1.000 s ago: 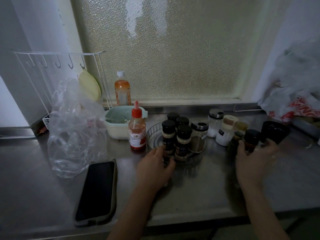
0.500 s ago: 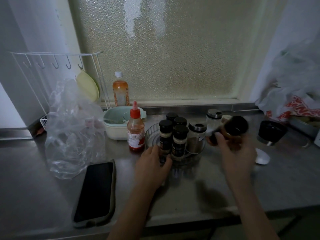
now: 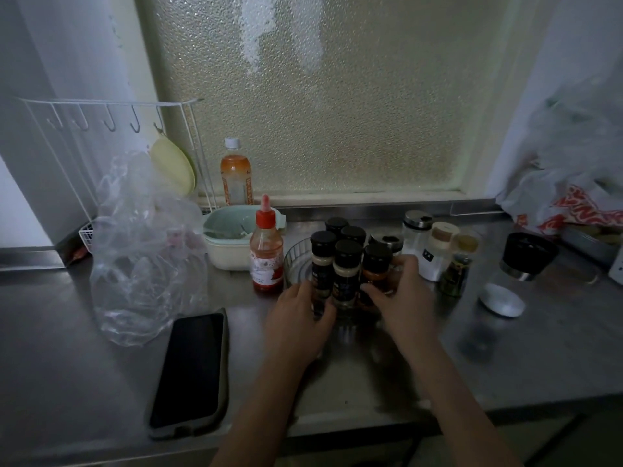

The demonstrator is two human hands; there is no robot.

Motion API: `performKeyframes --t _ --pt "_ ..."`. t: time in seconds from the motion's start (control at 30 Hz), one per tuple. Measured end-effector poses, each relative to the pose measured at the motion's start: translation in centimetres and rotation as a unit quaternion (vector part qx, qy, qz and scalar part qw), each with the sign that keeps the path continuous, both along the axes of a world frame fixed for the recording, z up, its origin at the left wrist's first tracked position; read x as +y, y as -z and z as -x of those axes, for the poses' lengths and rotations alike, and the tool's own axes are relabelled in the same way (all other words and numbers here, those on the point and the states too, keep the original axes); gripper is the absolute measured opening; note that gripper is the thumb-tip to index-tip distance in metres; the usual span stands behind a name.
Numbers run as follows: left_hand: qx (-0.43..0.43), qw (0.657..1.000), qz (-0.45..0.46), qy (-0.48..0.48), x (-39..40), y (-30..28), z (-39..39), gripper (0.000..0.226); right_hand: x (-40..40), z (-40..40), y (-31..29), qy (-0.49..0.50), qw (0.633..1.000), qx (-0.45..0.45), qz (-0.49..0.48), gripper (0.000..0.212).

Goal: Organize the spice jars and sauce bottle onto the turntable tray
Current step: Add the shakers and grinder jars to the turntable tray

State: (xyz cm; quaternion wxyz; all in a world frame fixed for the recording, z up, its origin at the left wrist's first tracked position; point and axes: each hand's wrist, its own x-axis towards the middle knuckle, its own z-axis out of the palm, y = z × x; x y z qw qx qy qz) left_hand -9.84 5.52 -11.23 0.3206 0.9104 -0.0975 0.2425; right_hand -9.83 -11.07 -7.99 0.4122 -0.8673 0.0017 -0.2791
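Observation:
A clear round turntable tray point(image 3: 296, 261) stands mid-counter and holds several black-capped spice jars point(image 3: 345, 267). My right hand point(image 3: 401, 298) is wrapped around an orange-filled spice jar point(image 3: 375, 268) at the tray's right front. My left hand point(image 3: 298, 316) touches the tray's front edge beside a pale spice jar point(image 3: 322, 261). The red-capped sauce bottle point(image 3: 266, 254) stands on the counter just left of the tray. Off the tray to the right stand a steel-lidded shaker point(image 3: 416, 230), a white jar point(image 3: 438, 251) and a green herb jar point(image 3: 456, 271).
A phone point(image 3: 190, 372) lies at the front left beside a crumpled clear bag point(image 3: 141, 251). A mint bowl point(image 3: 229, 237) and a drink bottle point(image 3: 236, 176) stand behind. A black-lidded grinder point(image 3: 526, 256), a white cap point(image 3: 502, 299) and plastic bags point(image 3: 566, 197) are at the right.
My right hand picked a dark-capped jar up from the right-hand group, carried it left and lowered it to the tray's right front. My left hand stayed at the tray's edge.

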Motion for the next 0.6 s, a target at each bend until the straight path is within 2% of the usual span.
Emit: performKeyframes --t 0.13,0.23,0.3,0.4,0.47,0.53,0.6 --pt "-0.006 1.0 0.0 0.026 0.1 -0.1 0.2 0.019 -1.8 0.4 -0.4 -0.007 0.996 -0.013 -0.085 0.033" --pt "-0.03 0.996 -0.048 0.067 -0.3 -0.1 0.5 0.026 -4.8 0.4 -0.9 0.1 0.985 -0.096 -0.106 0.023" --pt "-0.045 0.993 -0.066 0.087 -0.5 -0.2 0.7 0.024 -7.0 -0.4 -1.3 0.16 0.977 -0.103 -0.098 0.034" --pt "-0.044 0.993 -0.061 0.096 -0.5 -0.4 0.8 0.021 -9.0 -1.8 -1.2 0.201 0.977 0.001 -0.065 0.056" --pt "-0.045 0.996 -0.039 0.072 -0.4 -0.5 0.9 0.021 -9.4 -2.6 -0.6 0.212 0.974 0.066 -0.044 0.061" --pt "-0.043 0.998 -0.016 0.043 -0.4 -0.7 1.0 0.021 -9.6 -3.1 0.1 0.223 0.969 0.099 -0.022 0.055" --pt "-0.042 0.999 -0.008 0.033 -0.4 -0.6 0.9 0.02 -9.6 -3.4 0.5 0.22 0.97 0.103 -0.015 0.039"
